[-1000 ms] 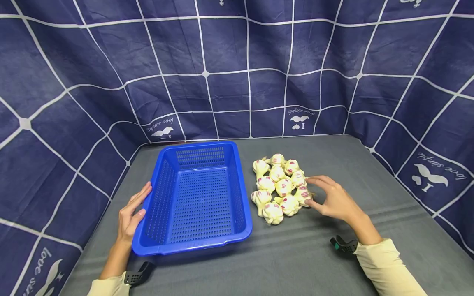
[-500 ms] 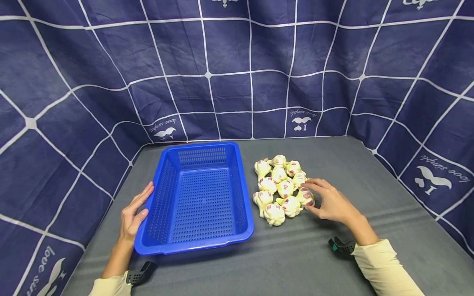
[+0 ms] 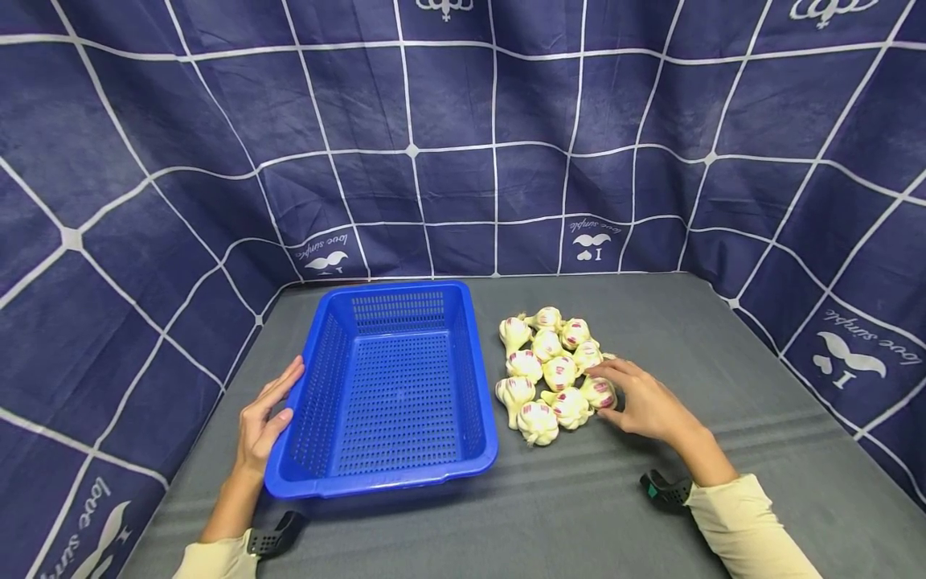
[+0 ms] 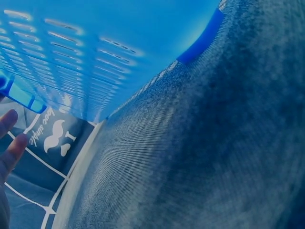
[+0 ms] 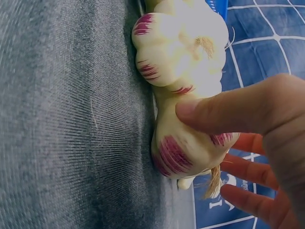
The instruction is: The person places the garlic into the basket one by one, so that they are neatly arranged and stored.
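A blue perforated plastic basket (image 3: pixel 399 402) stands left of centre. My left hand (image 3: pixel 259 422) rests along its left rim with fingers straight. In the left wrist view only some fingertips (image 4: pixel 14 148) show, close under the rim. Several garlic bulbs (image 3: pixel 560 373), whitish with purple streaks, lie grouped right of the basket. My right hand (image 3: pixel 640 402) spans the rightmost garlic bulb (image 5: pixel 178 148) loosely. The thumb (image 5: pixel 224 114) lies over that bulb near its neck, while the other fingers (image 5: pixel 252 169) extend relaxed on its far side, near the dry roots.
A grey cloth (image 3: pixel 550 507) covers the table surface. Navy curtains (image 3: pixel 463 185) with white grid lines enclose the back and both sides. A strip of table lies between the basket and the garlic. Black bands (image 3: pixel 275 535) sit on both wrists.
The right hand has shifted slightly left and down around the rightmost bulb, which has moved and turned a little. The left hand stays at the basket rim. The head view has tilted slightly.
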Available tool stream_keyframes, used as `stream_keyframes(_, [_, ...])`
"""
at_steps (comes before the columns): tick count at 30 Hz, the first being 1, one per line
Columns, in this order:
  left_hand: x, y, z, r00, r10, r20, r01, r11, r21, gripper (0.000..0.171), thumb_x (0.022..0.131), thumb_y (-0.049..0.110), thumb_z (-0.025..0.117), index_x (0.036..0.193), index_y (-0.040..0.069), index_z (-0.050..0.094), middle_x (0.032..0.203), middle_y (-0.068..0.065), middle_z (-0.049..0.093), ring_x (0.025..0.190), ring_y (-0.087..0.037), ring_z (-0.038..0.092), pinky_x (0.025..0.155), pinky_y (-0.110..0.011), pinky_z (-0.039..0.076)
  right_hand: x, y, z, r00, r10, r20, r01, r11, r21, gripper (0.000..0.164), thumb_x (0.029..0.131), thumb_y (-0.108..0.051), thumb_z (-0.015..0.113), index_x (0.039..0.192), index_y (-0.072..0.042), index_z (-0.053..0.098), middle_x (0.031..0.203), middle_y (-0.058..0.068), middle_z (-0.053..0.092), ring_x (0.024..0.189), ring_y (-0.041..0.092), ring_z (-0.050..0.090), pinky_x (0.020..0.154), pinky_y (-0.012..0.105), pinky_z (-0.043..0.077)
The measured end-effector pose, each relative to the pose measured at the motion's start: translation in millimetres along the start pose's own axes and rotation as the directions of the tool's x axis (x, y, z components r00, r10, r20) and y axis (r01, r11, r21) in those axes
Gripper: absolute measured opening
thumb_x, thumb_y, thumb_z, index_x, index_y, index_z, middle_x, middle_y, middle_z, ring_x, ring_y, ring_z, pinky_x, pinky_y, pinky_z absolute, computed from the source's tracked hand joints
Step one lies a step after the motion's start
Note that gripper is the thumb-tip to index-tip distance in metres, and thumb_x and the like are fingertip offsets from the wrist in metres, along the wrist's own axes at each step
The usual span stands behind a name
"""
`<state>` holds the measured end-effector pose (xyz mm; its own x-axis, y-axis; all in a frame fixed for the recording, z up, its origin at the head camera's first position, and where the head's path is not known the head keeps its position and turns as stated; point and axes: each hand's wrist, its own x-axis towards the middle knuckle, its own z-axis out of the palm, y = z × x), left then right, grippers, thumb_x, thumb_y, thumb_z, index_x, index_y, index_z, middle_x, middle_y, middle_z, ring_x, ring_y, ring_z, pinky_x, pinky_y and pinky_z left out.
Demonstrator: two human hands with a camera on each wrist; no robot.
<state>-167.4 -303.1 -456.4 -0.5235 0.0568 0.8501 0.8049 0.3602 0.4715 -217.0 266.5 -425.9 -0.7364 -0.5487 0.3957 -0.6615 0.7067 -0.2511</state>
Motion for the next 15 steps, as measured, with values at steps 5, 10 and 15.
stream_keyframes(5, [-0.9,1.3,-2.4,1.0,0.007,-0.005,-0.007,1.0,0.004,0.047,0.082,-0.002,0.044,0.124,-0.018,0.058,0.132,-0.034,0.053,0.125,-0.02,0.054,0.085,-0.024,0.039,1.9,2.2,3.5,1.0,-0.008,0.0,0.008,1.0,-0.005,0.064,0.064,-0.004,0.089,0.124,-0.005,0.066,0.122,0.016,0.061,0.113,0.038,0.058,0.088,0.056,0.048])
stream_keyframes(10, [-1.1,0.2,-0.7,1.0,0.013,-0.003,-0.013,1.0,-0.014,0.047,0.08,-0.003,0.044,0.121,-0.022,0.056,0.132,-0.034,0.053,0.125,-0.022,0.054,0.085,-0.023,0.039,1.4,4.5,4.7,1.0,0.002,0.023,-0.002,1.0,-0.006,0.065,0.064,-0.001,0.089,0.125,-0.003,0.065,0.123,0.016,0.06,0.114,0.038,0.058,0.089,0.055,0.047])
stream_keyframes(15, [0.5,0.6,1.7,1.0,-0.019,-0.001,0.019,1.0,-0.011,0.049,0.076,-0.006,0.043,0.121,-0.023,0.056,0.134,-0.031,0.053,0.122,-0.019,0.056,0.084,-0.024,0.038,-0.2,4.9,4.5,0.999,0.024,0.034,-0.023,1.0,-0.004,0.066,0.064,-0.001,0.09,0.125,-0.002,0.064,0.124,0.017,0.059,0.114,0.039,0.058,0.089,0.056,0.047])
